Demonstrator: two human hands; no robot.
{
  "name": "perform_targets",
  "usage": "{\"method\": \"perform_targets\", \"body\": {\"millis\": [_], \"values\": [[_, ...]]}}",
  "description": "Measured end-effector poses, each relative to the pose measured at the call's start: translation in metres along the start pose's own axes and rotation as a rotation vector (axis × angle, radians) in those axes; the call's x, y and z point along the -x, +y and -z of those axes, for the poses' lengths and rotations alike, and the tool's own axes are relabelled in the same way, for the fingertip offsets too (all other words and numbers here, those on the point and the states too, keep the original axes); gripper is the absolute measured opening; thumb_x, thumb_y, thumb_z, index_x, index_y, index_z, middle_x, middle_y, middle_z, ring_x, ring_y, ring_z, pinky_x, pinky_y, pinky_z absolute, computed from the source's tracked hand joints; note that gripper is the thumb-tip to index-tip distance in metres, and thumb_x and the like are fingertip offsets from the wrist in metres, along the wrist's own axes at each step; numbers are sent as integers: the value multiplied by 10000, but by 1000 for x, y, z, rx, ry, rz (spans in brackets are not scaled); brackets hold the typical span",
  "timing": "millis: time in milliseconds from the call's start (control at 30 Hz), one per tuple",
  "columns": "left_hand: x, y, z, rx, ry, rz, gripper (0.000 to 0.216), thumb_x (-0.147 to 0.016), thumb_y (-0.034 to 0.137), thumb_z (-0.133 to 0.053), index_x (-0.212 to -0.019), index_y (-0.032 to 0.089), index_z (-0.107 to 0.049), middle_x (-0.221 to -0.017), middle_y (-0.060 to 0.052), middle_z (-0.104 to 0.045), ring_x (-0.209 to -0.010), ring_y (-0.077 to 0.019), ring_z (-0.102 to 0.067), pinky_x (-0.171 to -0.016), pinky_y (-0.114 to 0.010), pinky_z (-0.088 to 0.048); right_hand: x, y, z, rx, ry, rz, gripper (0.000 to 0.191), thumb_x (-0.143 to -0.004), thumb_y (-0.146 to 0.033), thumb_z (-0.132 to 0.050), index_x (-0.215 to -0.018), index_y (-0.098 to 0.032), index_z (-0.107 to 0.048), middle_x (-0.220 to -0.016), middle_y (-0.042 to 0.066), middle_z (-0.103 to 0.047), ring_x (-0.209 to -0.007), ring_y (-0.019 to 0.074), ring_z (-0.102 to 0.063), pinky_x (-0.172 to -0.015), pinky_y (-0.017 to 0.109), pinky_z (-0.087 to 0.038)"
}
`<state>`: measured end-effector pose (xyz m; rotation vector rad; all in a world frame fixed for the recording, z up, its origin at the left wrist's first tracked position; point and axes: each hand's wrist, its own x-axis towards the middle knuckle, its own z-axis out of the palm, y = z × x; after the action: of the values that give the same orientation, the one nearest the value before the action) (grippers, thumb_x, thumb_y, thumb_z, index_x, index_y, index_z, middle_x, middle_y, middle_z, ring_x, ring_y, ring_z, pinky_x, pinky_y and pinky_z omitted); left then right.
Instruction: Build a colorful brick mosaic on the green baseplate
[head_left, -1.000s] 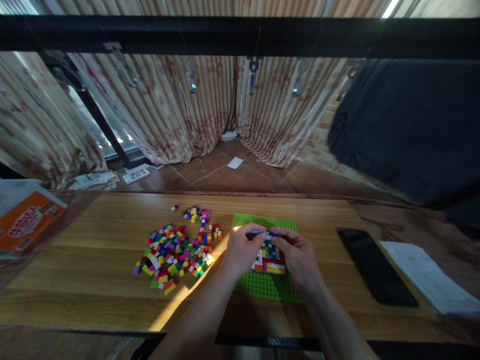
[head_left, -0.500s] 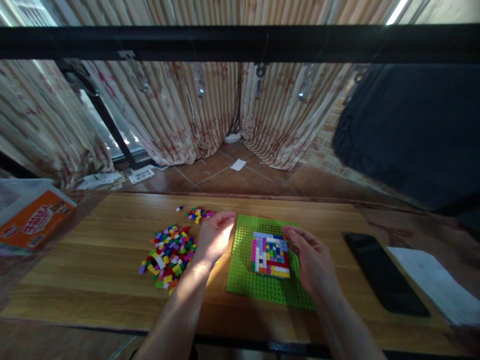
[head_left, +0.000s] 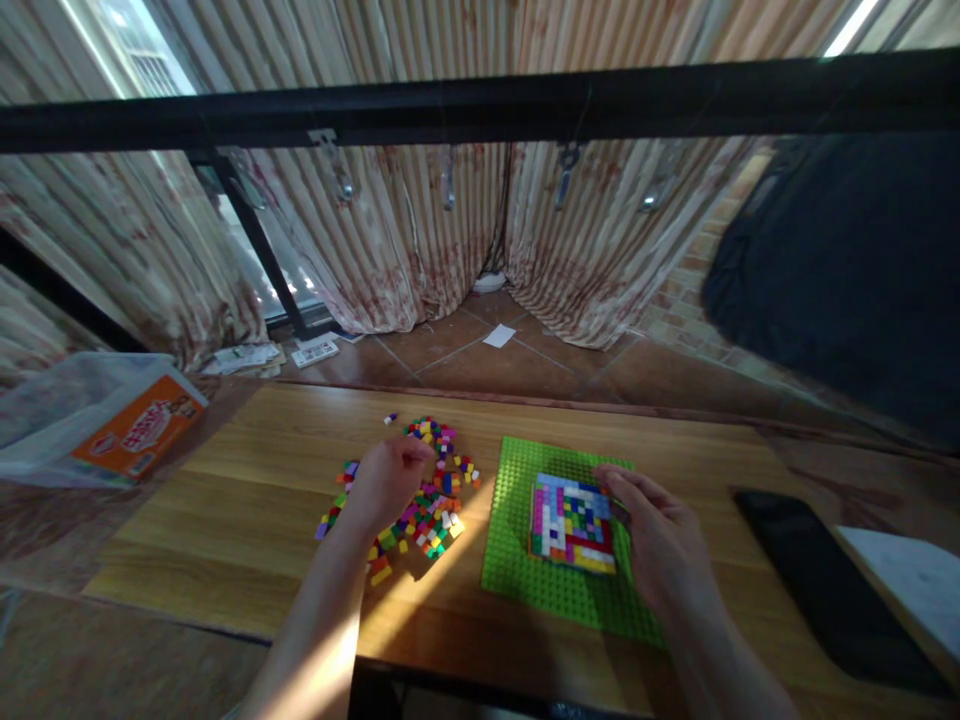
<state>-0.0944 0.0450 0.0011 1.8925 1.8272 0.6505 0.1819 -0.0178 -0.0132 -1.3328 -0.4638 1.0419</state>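
Note:
A green studded baseplate (head_left: 517, 560) lies on the wooden table (head_left: 225, 500), carrying a square mosaic of small coloured bricks (head_left: 571, 520). My right hand (head_left: 660, 535) rests at the mosaic's right edge, fingers curled loosely, nothing visible in them. My left hand (head_left: 386, 478) is over the pile of loose coloured bricks (head_left: 431, 505) to the left of the plate, fingers bent down into the pile; what they hold, if anything, is hidden.
A black phone (head_left: 832, 590) and a white sheet of paper (head_left: 911, 585) lie at the right. A clear plastic box with an orange label (head_left: 112, 420) stands at the table's far left. A black bar (head_left: 480, 100) crosses overhead; curtains hang behind.
Both hands left the mosaic's top edge. My left hand moved left onto the loose brick pile; my right hand drew back to the mosaic's right side. The view shifted left.

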Motion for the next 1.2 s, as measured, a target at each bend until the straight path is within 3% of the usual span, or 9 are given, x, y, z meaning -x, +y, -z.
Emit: {"method": "perform_targets", "body": {"millis": [167, 300, 433, 633, 767, 933, 1067, 1133, 1200], "values": [[1, 0, -3, -39, -65, -57, 206, -780, 175, -550, -869, 196, -734, -837, -36, -750, -818, -203, -685, -759, -297, -512, 1, 0, -3, -13, 2, -32, 289, -527, -361, -835, -737, -185, -744, -723, 11, -717, -640, 116, -619, -583, 197, -512], [-7, 4, -9, -130, 53, -127, 286, -787, 136, -534, -1019, 155, -701, -993, -91, -723, -940, -231, -653, -871, -352, -499, 0, 2, -4, -10, -1, -49, 293, -528, -360, -836, -743, -184, -742, -719, 12, -723, -631, 119, -633, -571, 190, -519], [-17, 11, -22, -214, 147, -281, 357, -837, 138, -495, -1168, 150, -627, -1232, -109, -629, -1150, -237, -546, -1048, -394, -393, 0, 3, -5, -7, 0, -32, 279, -524, -347, -839, -727, -183, -742, -738, 12, -734, -619, 109, -639, -550, 171, -512], [-22, 11, -39, -345, 112, -207, 439, -902, 334, -479, -1315, 186, -507, -1442, -115, -454, -1345, -290, -356, -1091, -485, -295, 3, 0, -5, 34, 4, -35, 266, -538, -341, -826, -735, -182, -745, -782, 19, -744, -641, 116, -650, -559, 174, -519], [-21, 10, -35, -340, 48, -244, 360, -898, 331, -483, -1226, 211, -572, -1378, -79, -528, -1311, -251, -401, -1082, -444, -296, 5, -2, -6, 48, 5, -42, 268, -534, -347, -822, -729, -183, -741, -773, 16, -743, -631, 113, -644, -560, 178, -518], [-7, 23, -21, -352, -38, -253, 237, -892, 275, -460, -905, 206, -687, -1042, -68, -700, -1049, -230, -584, -931, -391, -407, 6, -4, -8, 65, 12, -28, 285, -515, -358, -821, -720, -178, -740, -777, 24, -744, -618, 118, -637, -551, 192, -521], [7, 24, -12, -301, -83, -311, 259, -899, 266, -454, -819, 215, -695, -865, -48, -720, -900, -208, -631, -868, -360, -433, 6, -3, -7, 93, 22, -18, 284, -523, -365, -816, -721, -175, -740, -764, 32, -741, -616, 130, -639, -545, 206, -520], [5, 17, -10, -261, -44, -311, 240, -900, 284, -467, -853, 223, -694, -862, -36, -722, -873, -203, -640, -858, -351, -448, 5, -2, -6, 115, 20, -16, 286, -536, -373, -809, -731, -175, -741, -756, 30, -739, -621, 131, -640, -548, 203, -519], [-5, 5, -9, -231, 92, -259, 215, -886, 288, -497, -967, 213, -682, -966, -48, -718, -925, -211, -637, -888, -352, -457, 3, -2, -6, 138, 22, -16, 292, -545, -382, -801, -743, -177, -743, -751, 25, -737, -624, 127, -637, -548, 194, -514]]}}
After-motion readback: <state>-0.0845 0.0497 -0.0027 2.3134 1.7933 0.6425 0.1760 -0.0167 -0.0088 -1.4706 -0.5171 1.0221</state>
